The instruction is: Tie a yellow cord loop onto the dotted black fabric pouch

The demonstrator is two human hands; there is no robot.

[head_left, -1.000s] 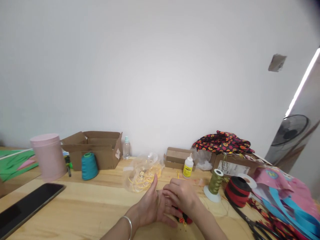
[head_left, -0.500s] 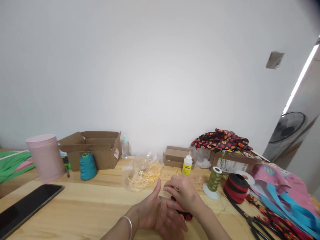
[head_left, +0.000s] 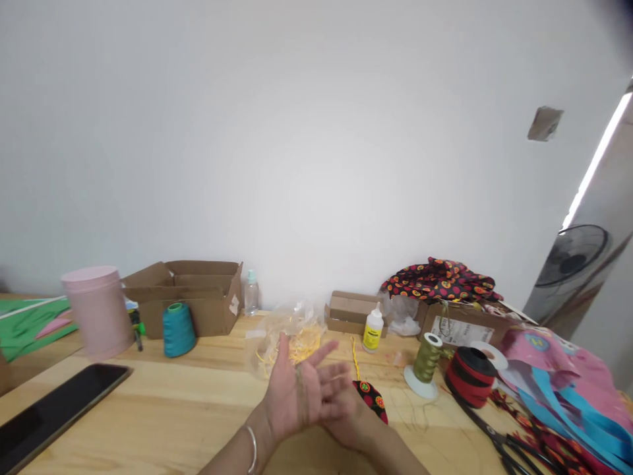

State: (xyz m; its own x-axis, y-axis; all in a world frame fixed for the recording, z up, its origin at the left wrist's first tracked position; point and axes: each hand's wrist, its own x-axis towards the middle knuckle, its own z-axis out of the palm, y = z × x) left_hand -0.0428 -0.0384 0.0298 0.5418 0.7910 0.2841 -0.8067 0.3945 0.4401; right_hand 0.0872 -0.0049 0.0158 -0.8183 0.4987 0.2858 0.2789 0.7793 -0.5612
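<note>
My left hand [head_left: 297, 392] is raised above the table, palm up, with its fingers spread. An olive thread band [head_left: 301, 394] lies across that palm, looking wound around the hand. Behind and below the left fingers is my right hand [head_left: 352, 417]; its own fingers are mostly hidden, so what they hold does not show. Just past the right hand lies a black fabric piece [head_left: 372, 398] with a red and orange print. A yellow cord [head_left: 355, 358] runs from it toward the back. An olive thread spool [head_left: 427, 361] stands on a white base to the right.
A phone [head_left: 59, 409] lies at left, near a pink canister [head_left: 99, 316], teal thread cone [head_left: 179, 332] and cardboard box [head_left: 198, 310]. Behind my hands are bagged yellow cords [head_left: 306, 343] and a glue bottle [head_left: 372, 330]. Black scissors [head_left: 499, 439] and ribbon rolls [head_left: 471, 376] lie right.
My right hand has moved from above the left hand to behind and below it. The left hand has risen and turned its palm up. More of the printed fabric and yellow cord shows.
</note>
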